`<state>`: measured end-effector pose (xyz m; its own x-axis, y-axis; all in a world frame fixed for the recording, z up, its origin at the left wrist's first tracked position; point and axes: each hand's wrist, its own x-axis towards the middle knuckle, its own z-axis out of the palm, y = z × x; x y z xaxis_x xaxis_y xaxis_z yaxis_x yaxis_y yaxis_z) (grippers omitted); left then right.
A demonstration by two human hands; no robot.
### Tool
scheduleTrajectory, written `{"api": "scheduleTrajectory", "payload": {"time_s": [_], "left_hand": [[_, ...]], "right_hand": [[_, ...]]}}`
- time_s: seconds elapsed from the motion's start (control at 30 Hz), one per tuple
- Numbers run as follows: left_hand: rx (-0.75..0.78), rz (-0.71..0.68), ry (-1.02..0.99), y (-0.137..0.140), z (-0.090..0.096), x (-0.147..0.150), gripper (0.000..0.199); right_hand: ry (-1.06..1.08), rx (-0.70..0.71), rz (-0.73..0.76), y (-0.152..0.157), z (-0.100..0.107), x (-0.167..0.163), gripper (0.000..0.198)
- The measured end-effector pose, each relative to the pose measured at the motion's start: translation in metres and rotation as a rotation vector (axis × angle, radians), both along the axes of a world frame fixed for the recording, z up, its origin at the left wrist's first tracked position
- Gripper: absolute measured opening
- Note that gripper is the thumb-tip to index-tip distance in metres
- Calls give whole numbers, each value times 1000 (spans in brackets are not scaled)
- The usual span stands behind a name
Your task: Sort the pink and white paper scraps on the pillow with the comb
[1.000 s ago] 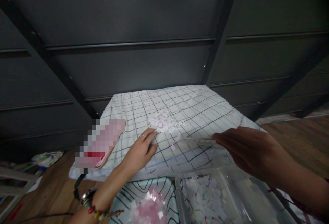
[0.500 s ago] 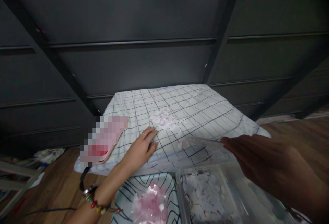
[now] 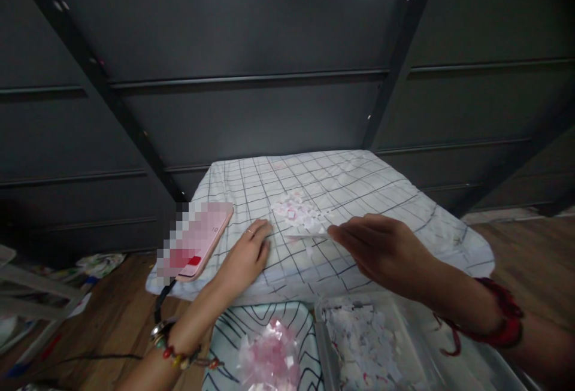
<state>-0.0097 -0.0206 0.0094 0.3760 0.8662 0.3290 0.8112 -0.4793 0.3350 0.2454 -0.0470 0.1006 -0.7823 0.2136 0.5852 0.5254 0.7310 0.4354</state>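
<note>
My left hand (image 3: pixel 247 254) lies on the checked cloth, fingers stretched out and loosely together, holding nothing. Just beyond its fingertips is a loose pile of small white and pink paper pieces (image 3: pixel 294 209). My right hand (image 3: pixel 386 253) pinches a thin, clear plastic bag (image 3: pixel 308 236) by its right end. The bag is held nearly edge-on at the near side of the pile, so its contents cannot be made out. A stray white piece (image 3: pixel 309 252) lies just below it on the cloth.
A pink phone (image 3: pixel 210 241) lies at the cloth's left side. In front of the checked cloth (image 3: pixel 354 181) stand a patterned tray (image 3: pixel 224 331) with shiny pink packets (image 3: pixel 272 355) and a clear plastic box (image 3: pixel 320 325) of paper scraps (image 3: pixel 363 343). A dark panelled wall (image 3: pixel 251 118) rises behind.
My right hand has moved left and away from me, bringing the plastic bag from above the cloth's near edge to the pile. The left hand stays resting on the cloth. The view has shifted slightly.
</note>
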Motion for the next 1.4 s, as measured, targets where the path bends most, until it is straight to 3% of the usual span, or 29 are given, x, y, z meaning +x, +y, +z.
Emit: {"api": "scheduleTrajectory", "payload": {"time_s": [0.2, 0.4, 0.63, 0.8, 0.97, 1.13, 1.4], "left_hand": [[9, 54, 27, -7, 0, -19, 41], [36, 43, 11, -5, -7, -18, 40], [46, 39, 1, -3, -9, -18, 41], [36, 40, 22, -4, -10, -23, 42], [-2, 49, 53, -5, -9, -23, 43], [-10, 35, 42, -6, -4, -24, 45], [46, 5, 51, -1, -4, -17, 43]], "right_hand": [[59, -108, 71, -16, 0, -4, 24], [75, -16, -100, -11, -4, 18, 24], [19, -64, 16, -22, 3, 2, 30], [3, 3, -10, -17, 5, -6, 26], [15, -64, 25, -16, 3, -13, 26], [57, -169, 75, -24, 5, -12, 26], [70, -152, 58, -31, 3, 0, 27]]}}
